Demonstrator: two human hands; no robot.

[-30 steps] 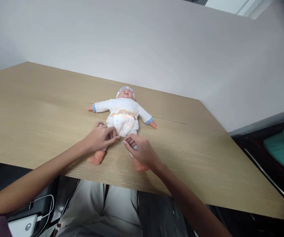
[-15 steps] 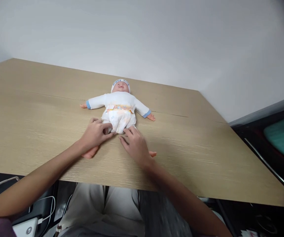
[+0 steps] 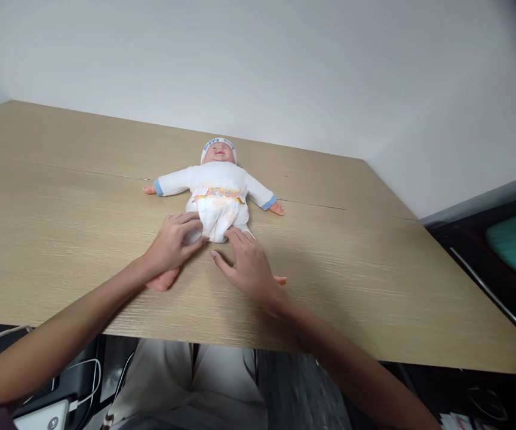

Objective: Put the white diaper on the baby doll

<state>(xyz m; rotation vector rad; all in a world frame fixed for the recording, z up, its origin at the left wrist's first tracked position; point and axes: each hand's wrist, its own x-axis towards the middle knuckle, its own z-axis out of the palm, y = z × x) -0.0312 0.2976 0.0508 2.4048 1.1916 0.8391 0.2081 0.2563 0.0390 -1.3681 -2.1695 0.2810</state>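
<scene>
A baby doll (image 3: 219,153) with a printed white headband lies on its back, arms spread and feet towards me. It wears a white top (image 3: 217,174) with blue cuffs and a white diaper (image 3: 217,216) with an orange patterned waistband. My left hand (image 3: 172,239) rests on the doll's leg at one leg opening, its thumb spread from the curved fingers. At the other leg opening, my right hand (image 3: 249,260) touches the diaper's edge with its fingertips, thumb held apart. The hands hide most of the doll's legs; the feet show beside my wrists.
The doll lies on a wood-grain table (image 3: 83,227) against a pale wall (image 3: 258,71). A dark-framed object (image 3: 477,263) with something green inside stands at the right. Below the front edge are my light trousers and a white device (image 3: 45,416) with a cable.
My right thumb has moved away from its fingers, and my left fingers have opened out along the leg. The view has shifted slightly; the doll lies in the same place.
</scene>
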